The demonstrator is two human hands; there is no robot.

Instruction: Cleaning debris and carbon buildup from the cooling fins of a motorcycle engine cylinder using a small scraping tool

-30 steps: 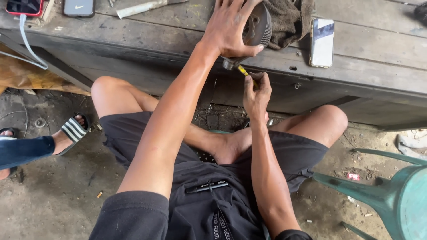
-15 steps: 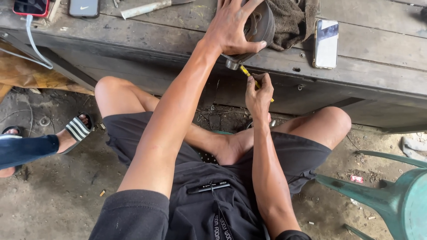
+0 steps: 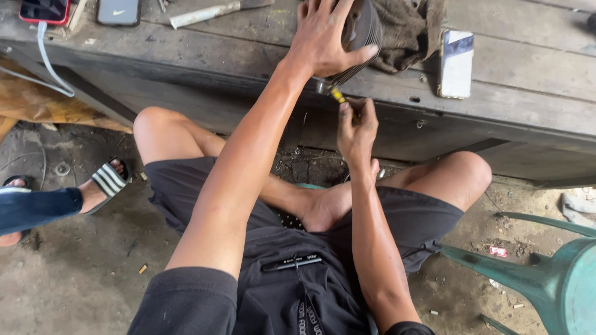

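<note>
Since a moment ago almost nothing has shifted: the round part has stayed under my left palm at the bench edge, and my right hand has crept only slightly along beneath it. Far out to the left of my left arm, someone else's foot in a striped sandal [image 3: 107, 180] rests on the dirty floor, with a blue trouser leg [image 3: 37, 208] behind it. Up on the wooden bench [image 3: 528, 93], well to the left of my left hand, lie a red phone [image 3: 43, 9] with a white cable [image 3: 48, 65] hanging off the edge, a grey phone [image 3: 118, 10] and a pale metal bar [image 3: 205, 12]. My left hand [image 3: 326, 38] is spread wide, fingers curled over the dark ribbed metal part [image 3: 363, 31], gripping it and pressing it down at the front edge of the bench. Just below it my right hand [image 3: 357, 127] is clenched around a small tool with a yellow handle [image 3: 337, 96], its tip pointing up at the underside of the part. Behind the part, to the right of my left hand, lies a brown rag [image 3: 410, 31], and further right a phone with a shiny case [image 3: 456, 64] lies flat on the planks. Far right of my right arm, low down, stands a green plastic stool [image 3: 559, 282].
</note>
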